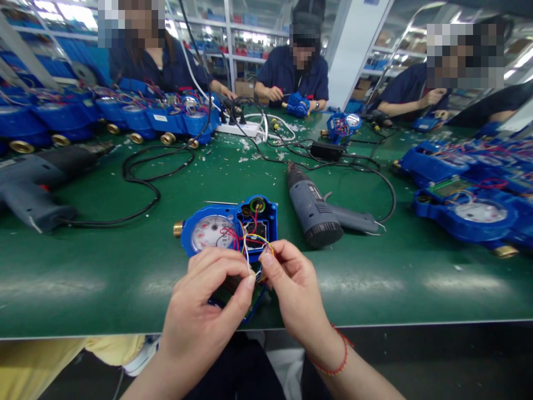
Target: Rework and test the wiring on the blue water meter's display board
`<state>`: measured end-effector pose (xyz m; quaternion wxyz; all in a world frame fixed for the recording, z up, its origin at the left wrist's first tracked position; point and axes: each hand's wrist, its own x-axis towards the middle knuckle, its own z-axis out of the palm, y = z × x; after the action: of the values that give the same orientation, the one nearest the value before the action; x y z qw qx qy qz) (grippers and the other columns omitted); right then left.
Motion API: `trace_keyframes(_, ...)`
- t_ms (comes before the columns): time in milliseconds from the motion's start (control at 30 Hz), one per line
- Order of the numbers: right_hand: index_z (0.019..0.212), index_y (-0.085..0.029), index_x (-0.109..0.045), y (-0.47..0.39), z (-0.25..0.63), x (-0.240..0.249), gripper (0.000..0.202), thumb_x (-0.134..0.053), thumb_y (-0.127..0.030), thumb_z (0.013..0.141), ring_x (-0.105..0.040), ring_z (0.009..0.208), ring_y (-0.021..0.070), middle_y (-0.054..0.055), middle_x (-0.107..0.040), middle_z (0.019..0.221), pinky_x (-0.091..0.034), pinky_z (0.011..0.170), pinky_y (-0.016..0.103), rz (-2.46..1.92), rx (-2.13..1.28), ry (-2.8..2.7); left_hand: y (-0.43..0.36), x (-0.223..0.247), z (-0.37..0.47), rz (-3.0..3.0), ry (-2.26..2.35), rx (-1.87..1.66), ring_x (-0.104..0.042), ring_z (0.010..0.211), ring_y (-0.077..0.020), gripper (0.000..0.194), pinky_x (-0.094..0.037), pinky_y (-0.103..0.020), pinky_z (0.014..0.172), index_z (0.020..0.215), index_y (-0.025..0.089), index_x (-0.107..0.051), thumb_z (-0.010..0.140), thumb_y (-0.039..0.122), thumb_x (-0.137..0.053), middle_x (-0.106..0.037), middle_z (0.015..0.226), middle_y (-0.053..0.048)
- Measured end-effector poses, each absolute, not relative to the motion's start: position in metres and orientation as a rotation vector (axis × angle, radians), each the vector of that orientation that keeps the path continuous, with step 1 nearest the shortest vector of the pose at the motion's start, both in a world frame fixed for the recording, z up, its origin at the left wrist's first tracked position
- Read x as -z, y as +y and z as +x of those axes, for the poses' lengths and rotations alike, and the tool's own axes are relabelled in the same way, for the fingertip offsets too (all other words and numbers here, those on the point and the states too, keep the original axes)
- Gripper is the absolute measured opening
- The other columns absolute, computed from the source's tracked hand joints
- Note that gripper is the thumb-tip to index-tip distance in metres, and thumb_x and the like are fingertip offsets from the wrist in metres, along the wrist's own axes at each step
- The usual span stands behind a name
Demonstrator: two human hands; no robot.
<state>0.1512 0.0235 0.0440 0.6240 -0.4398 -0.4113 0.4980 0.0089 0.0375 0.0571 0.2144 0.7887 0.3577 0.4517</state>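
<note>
A blue water meter (233, 222) with a round dial and an open electronics compartment lies on the green table in front of me. Thin red, yellow, white and dark wires (246, 244) rise out of it. My left hand (212, 300) is closed, thumb and forefinger pinching a white wire over the meter's near side. Close beside it, my right hand (293, 283) pinches several wires between thumb and fingers. The fingertips almost meet, and they hide the wire ends. A lower part of the meter shows beneath my hands near the table edge.
One heat gun (314, 208) lies right of the meter, another heat gun (37, 180) at the left. Rows of blue meters stand left and right. Cables run to a white power strip (239, 126) amid white scraps. Several people sit across the green table (353, 283).
</note>
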Motion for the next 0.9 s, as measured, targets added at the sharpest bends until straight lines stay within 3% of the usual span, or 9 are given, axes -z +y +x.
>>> trace_keyframes(200, 0.080, -0.017, -0.059, 0.020, 0.157, -0.038, 0.020, -0.070, -0.033, 0.083, -0.043, 0.060, 0.0072, -0.003, -0.052, 0.069, -0.036, 0.054, 0.019, -0.957, -1.148, -0.937, 0.039, -0.060, 0.010, 2.193, 1.001, -1.253, -0.060, 0.087, -0.0125, 0.016, -0.043, -0.028, 0.082, 0.086, 0.026, -0.061, 0.089, 0.010, -0.060, -0.064, 0.087, 0.006)
trace_keyframes(500, 0.083, -0.019, -0.063, 0.007, 0.167, -0.028, 0.008, -0.069, -0.024, 0.084, -0.056, 0.079, 0.0135, 0.001, -0.061, 0.083, -0.046, 0.073, 0.025, -0.947, -0.975, -1.195, 0.041, -0.064, 0.015, 2.283, 1.010, -1.291, -0.063, 0.086, -0.0132, 0.019, -0.044, -0.028, 0.079, 0.088, 0.027, -0.066, 0.090, 0.008, -0.061, -0.068, 0.087, 0.006)
trace_keyframes(667, 0.085, -0.020, -0.064, 0.010, 0.163, -0.027, 0.006, -0.068, -0.024, 0.086, -0.056, 0.077, 0.0132, 0.000, -0.061, 0.082, -0.044, 0.070, 0.025, -1.063, -0.918, -1.169, 0.041, -0.063, 0.017, 2.328, 1.008, -1.279, -0.063, 0.088, -0.0143, 0.020, -0.043, -0.030, 0.080, 0.095, 0.028, -0.069, 0.091, 0.010, -0.059, -0.069, 0.093, 0.004)
trace_keyframes(900, 0.076, -0.017, -0.060, 0.018, 0.162, -0.029, 0.016, -0.072, -0.027, 0.079, -0.048, 0.064, 0.0086, -0.002, -0.056, 0.070, -0.042, 0.061, 0.020, -0.924, -1.187, -0.925, 0.042, -0.066, 0.020, 2.307, 1.142, -1.272, -0.066, 0.078, -0.0144, 0.014, -0.039, -0.032, 0.076, 0.092, 0.025, -0.065, 0.090, 0.012, -0.060, -0.072, 0.086, 0.007)
